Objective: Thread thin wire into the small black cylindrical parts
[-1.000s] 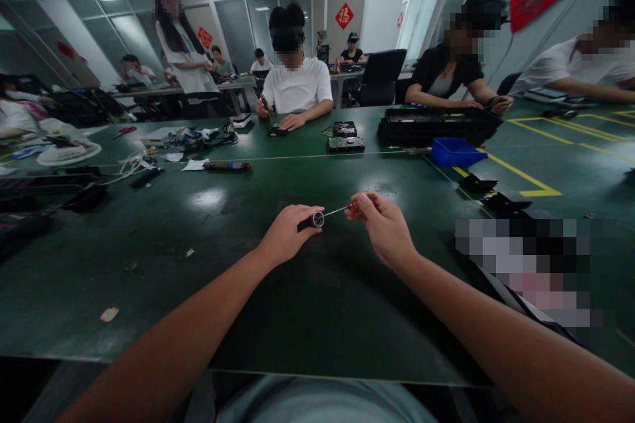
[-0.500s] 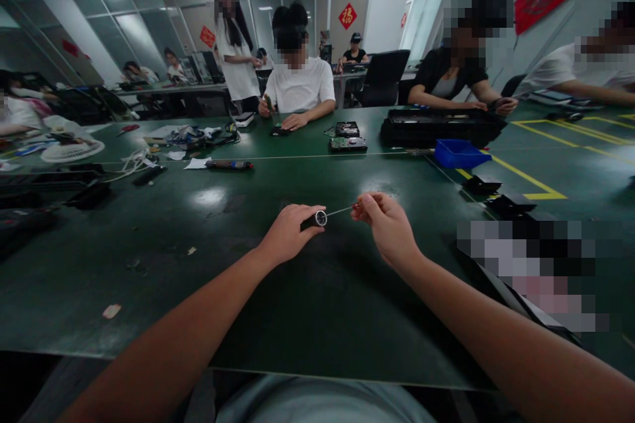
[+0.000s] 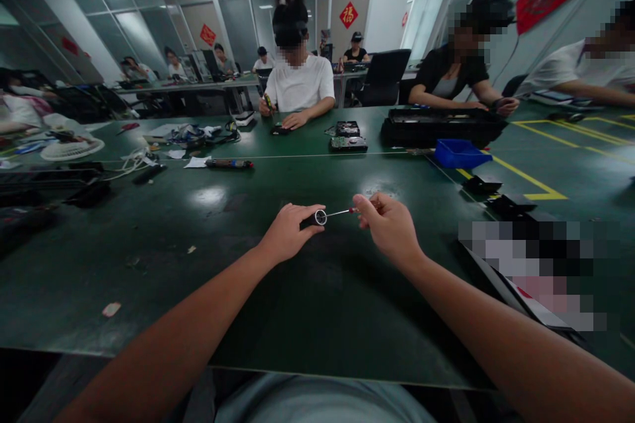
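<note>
My left hand (image 3: 286,232) is closed on a small black cylindrical part (image 3: 320,217) with a silver ring at its end, gripping it between thumb and fingers. The ringed end faces toward me and to the right. From the other side, my right hand (image 3: 391,228) pinches a thin screwdriver (image 3: 339,212) near its red collar. Its slim metal shaft runs left to the ringed end, with the tip at or inside the ring; how deep it goes I cannot tell. My right fingers mostly hide the screwdriver's handle.
Ahead lie a cylindrical tool (image 3: 229,164), two hard drives (image 3: 348,143) and a blue bin (image 3: 460,154). Black brackets (image 3: 510,207) are at the right, cables and parts (image 3: 191,135) at the far left. Across the green table (image 3: 188,310), a person (image 3: 300,86) works with a screwdriver.
My right thumb and fingers have shifted on the screwdriver, and its red collar shows more clearly. My left hand stays put. A standing person has moved right, behind the seated one.
</note>
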A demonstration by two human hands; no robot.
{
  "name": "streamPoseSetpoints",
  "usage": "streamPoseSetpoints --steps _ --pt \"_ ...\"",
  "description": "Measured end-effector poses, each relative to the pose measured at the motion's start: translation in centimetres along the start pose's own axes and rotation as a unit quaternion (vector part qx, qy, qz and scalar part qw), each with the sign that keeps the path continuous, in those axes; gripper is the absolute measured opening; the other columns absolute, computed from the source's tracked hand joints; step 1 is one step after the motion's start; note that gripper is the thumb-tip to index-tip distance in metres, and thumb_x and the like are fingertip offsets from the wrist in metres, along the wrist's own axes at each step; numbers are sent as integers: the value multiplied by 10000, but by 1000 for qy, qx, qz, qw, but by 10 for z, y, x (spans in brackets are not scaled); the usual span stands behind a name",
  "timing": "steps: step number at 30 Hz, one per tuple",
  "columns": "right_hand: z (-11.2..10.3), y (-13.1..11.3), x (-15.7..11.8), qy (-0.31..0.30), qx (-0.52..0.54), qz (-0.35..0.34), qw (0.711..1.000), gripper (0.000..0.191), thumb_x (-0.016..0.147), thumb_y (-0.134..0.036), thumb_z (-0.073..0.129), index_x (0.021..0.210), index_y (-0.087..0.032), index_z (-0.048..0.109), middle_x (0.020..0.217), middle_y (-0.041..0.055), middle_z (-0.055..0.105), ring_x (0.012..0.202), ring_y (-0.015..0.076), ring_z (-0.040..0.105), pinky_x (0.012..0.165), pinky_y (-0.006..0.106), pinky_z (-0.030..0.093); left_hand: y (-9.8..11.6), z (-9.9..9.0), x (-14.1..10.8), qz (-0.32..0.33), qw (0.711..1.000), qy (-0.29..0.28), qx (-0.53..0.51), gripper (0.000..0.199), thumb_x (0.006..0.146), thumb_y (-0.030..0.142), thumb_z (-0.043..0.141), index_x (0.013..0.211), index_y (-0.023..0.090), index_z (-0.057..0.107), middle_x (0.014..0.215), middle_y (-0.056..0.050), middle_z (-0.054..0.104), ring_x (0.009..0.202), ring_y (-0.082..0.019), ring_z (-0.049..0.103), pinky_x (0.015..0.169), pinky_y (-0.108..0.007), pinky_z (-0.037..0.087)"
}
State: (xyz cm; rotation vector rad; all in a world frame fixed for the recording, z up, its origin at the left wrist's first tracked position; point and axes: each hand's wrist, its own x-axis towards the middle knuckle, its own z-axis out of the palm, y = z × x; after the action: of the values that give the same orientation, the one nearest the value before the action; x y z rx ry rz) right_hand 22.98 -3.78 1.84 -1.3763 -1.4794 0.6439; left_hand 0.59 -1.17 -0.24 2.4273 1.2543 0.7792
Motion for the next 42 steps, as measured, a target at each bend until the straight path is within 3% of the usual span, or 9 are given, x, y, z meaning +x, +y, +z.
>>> streamPoseSetpoints --steps 2,5,15,18,23,29,31,36,42 --pt "-2 -4 -1 9 -38 -5 999 449 886 -566 594 607 -217 554 479 -20 550 446 130 485 503 292 367 -1 0 0 0 1000 2 3 410 919 352 659 1320 277 612 1261 -44 682 1095 -250 606 1013 -451 409" --pt "-2 -6 -3 5 -47 -28 999 438 879 -566 606 612 -223 550 505 -13 578 457 133 495 499 286 359 -2 0 0 -8 1000 2 5 411 916 346 661 1319 282 613 1255 -45 684 1073 -248 610 1000 -449 420" --pt "-2 -2 -2 -69 -43 -71 994 131 912 -334 584 942 -215 629 823 28 692 730 188 643 667 323 472 -5 0 0 -9 1000 2 5 416 915 308 662 1325 269 609 1207 -46 696 1050 -236 610 980 -434 438" --pt "-1 0 -1 -80 -29 -64 994 170 922 -366 569 945 -216 646 805 23 691 725 189 647 668 324 479 -5 -1 1 -9 1000 1 10 411 916 304 658 1322 267 611 1233 -51 688 1088 -244 605 1009 -452 421" --pt "-1 -1 1 -64 -51 -40 996 412 982 -497 429 832 -208 680 692 28 674 609 182 623 588 318 442 -4 1 0 -3 1000 -5 8 403 915 304 658 1314 269 615 1221 -54 691 1081 -244 609 993 -448 428" --pt "1 1 -3 -72 -28 -66 995 262 951 -370 499 1127 -215 617 752 10 656 640 178 611 609 319 450 -4 1 0 3 1000 -9 13 389 918 310 656 1302 264 620 1192 -43 703 1052 -239 611 988 -439 420" --pt "1 2 -4 -75 -23 -81 994 239 945 -358 510 1115 -222 608 800 16 653 698 184 618 640 323 456 -4 0 1 -4 1000 -7 14 389 918 308 655 1302 257 620 1203 -45 698 1053 -239 610 994 -440 415" --pt "2 4 -5 -70 17 -67 995 223 977 -378 451 1040 -229 605 866 32 660 773 192 625 707 349 485 -2 0 1 -9 1000 -11 12 394 917 309 654 1307 268 619 1197 -48 696 1066 -245 607 1017 -458 404" --pt "8 7 0 -33 178 -9 983 261 885 -450 626 926 -193 640 824 49 674 774 192 645 774 381 527 -1 2 -1 3 1000 -10 7 405 920 326 656 1319 280 604 1251 -43 684 1153 -245 595 1077 -485 364"
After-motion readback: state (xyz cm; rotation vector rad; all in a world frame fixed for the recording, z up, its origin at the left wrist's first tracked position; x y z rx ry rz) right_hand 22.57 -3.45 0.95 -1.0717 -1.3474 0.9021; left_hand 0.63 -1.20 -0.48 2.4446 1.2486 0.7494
